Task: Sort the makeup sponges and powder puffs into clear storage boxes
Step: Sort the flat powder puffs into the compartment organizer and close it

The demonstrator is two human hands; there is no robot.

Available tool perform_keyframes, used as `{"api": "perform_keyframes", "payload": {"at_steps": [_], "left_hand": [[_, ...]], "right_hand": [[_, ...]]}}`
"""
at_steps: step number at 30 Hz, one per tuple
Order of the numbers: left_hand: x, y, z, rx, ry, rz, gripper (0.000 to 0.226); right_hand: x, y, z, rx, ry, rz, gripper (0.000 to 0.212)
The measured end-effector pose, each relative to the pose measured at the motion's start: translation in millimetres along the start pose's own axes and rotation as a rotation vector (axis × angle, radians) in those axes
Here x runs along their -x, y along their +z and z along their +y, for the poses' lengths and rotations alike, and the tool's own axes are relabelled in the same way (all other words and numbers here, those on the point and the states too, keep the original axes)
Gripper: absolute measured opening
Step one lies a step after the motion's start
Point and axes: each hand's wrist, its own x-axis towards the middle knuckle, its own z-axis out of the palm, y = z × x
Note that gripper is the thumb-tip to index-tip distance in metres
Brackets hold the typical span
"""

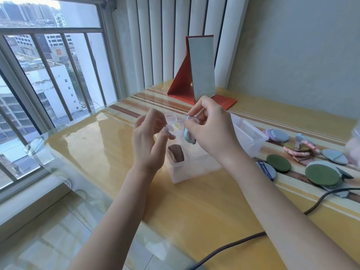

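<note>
A clear storage box [192,166] with compartments stands on the table in front of me. Brown puffs [176,152] stand in its near left compartment; pale pink and yellow pieces [175,128] lie in a far one. My right hand [210,131] hovers over the box and pinches a small stack of pale blue and pink powder puffs [188,134], held on edge. My left hand [151,137] is raised beside it, fingers apart, holding nothing. Loose puffs lie to the right: two green round ones [278,163] [322,174], blue ones [334,156], and a pink and lilac pile [300,148].
The box's clear lid [249,133] hangs open to the right. A folding mirror on a red stand [201,69] stands at the back. A dark cable [243,242] runs across the near right of the table. The window and railing [48,75] are on the left.
</note>
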Motion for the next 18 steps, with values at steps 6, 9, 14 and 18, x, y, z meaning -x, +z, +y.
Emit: {"api": "perform_keyframes", "payload": {"at_steps": [6, 9, 14, 18], "left_hand": [[5.1, -2.8, -5.7, -0.356, 0.064, -0.207, 0.050], [6.0, -2.1, -5.7, -0.265, 0.005, -0.254, 0.046], [5.1, -1.2, -5.3, -0.127, -0.044, -0.309, 0.032], [4.1, 0.6, -8.4, -0.123, -0.048, -0.361, 0.042]], "right_hand": [[-1.4, -3.7, 0.1, -0.036, 0.001, -0.004, 0.007], [-1.2, -2.0, 1.3, -0.010, 0.027, -0.067, 0.008], [0.5, -1.5, 1.1, 0.006, 0.062, -0.193, 0.007], [0.3, -3.2, -0.3, -0.008, 0.035, -0.217, 0.011]]}}
